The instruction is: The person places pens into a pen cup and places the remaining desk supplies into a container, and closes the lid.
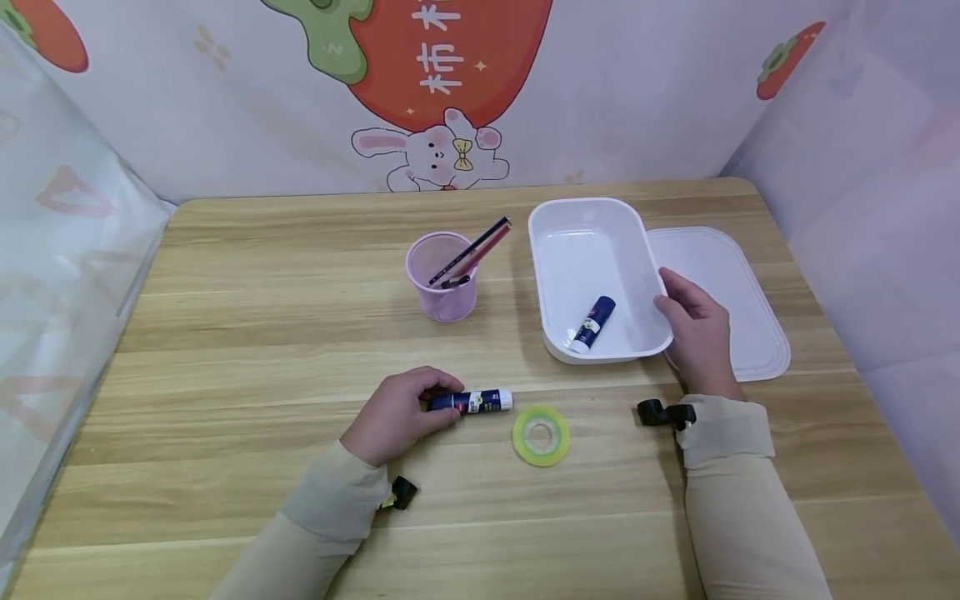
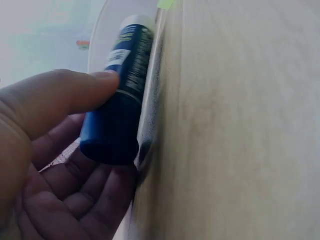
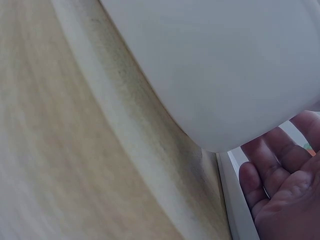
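Observation:
My left hand (image 1: 401,412) pinches a dark blue glue stick (image 1: 480,402) with a white end, low over the table in front of the pen cup. In the left wrist view the thumb presses the barrel of this glue stick (image 2: 120,95) and the fingers curl beneath it. My right hand (image 1: 699,333) grips the right rim of a white plastic box (image 1: 581,242), thumb at the rim and fingers along the outer wall. A second glue stick (image 1: 592,325) lies inside the box. The right wrist view shows the box's outer wall (image 3: 220,65) beside the fingers.
A yellow-green roll of tape (image 1: 541,436) lies flat to the right of the held glue stick. Behind it stands a pink mesh cup (image 1: 447,304) with pencils and a black pen. A white lid (image 1: 738,300) lies right of the box, partly behind my right hand.

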`<state>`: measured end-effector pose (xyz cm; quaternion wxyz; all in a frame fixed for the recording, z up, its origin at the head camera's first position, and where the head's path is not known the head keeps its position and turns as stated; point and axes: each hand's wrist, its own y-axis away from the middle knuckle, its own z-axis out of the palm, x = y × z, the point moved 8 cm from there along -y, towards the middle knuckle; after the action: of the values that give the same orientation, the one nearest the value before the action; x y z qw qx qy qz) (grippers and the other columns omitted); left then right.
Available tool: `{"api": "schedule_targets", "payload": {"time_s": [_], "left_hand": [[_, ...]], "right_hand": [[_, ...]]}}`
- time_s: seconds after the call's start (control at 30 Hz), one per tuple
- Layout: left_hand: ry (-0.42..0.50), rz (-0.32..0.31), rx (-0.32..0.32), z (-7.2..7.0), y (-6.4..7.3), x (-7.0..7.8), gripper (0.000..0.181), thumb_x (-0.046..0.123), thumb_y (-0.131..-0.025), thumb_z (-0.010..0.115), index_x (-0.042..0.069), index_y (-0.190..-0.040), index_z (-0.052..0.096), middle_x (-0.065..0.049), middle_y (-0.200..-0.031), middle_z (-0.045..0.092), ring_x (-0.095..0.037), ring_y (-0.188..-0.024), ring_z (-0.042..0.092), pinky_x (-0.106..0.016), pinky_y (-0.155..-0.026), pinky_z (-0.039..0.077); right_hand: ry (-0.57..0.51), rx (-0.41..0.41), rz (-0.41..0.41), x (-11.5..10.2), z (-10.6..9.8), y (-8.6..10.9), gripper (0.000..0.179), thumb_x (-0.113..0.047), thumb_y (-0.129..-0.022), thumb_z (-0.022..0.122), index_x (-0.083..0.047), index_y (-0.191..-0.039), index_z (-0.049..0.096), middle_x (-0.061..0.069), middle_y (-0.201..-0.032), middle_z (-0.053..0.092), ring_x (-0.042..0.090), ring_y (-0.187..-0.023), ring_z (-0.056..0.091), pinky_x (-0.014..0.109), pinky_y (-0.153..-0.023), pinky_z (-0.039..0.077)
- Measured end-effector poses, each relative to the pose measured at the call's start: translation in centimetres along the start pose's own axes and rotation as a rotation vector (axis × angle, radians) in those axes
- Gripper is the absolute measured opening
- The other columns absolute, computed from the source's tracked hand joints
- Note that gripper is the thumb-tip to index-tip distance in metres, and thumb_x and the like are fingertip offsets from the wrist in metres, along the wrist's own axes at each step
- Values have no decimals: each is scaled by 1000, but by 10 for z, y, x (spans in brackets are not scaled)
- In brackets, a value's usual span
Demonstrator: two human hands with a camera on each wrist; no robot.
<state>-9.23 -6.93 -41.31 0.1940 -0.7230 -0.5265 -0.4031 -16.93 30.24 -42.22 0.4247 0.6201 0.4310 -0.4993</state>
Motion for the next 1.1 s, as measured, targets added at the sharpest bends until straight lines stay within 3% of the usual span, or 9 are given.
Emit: {"api": "schedule_targets", "payload": {"time_s": [0.2, 0.43, 0.73, 1.1], "left_hand": [[87, -19, 6, -2, 0, 0, 24, 23, -77, 77, 26, -100, 68, 13, -94, 64, -7, -82, 60, -27, -73, 51], [109, -27, 26, -4, -1, 5, 24, 21, -77, 77, 27, -99, 68, 12, -95, 64, -8, -80, 60, -25, -69, 52], [119, 20, 72, -6, -5, 15, 22, 22, -77, 76, 26, -97, 68, 13, -95, 65, -5, -81, 61, -23, -70, 53], [203, 45, 119, -15, -18, 30, 20, 18, -77, 76, 21, -96, 70, 8, -93, 67, -8, -81, 63, -24, -71, 53]], "right_hand": [[-13, -1, -12, -2, 1, 0, 40, -22, -91, 60, -22, -131, 55, 4, -137, 48, 18, -123, 45, 20, -86, 47], [-9, -4, -19, -3, 1, 1, 40, -22, -91, 59, -22, -131, 55, 4, -137, 48, 19, -123, 45, 22, -85, 47], [-5, -10, -21, -3, 1, 0, 40, -22, -92, 59, -22, -131, 54, 4, -138, 47, 19, -124, 45, 21, -86, 47], [-35, -7, -6, -1, 0, 0, 40, -21, -91, 61, -22, -130, 56, 3, -138, 48, 18, -124, 44, 21, -86, 46]]}}
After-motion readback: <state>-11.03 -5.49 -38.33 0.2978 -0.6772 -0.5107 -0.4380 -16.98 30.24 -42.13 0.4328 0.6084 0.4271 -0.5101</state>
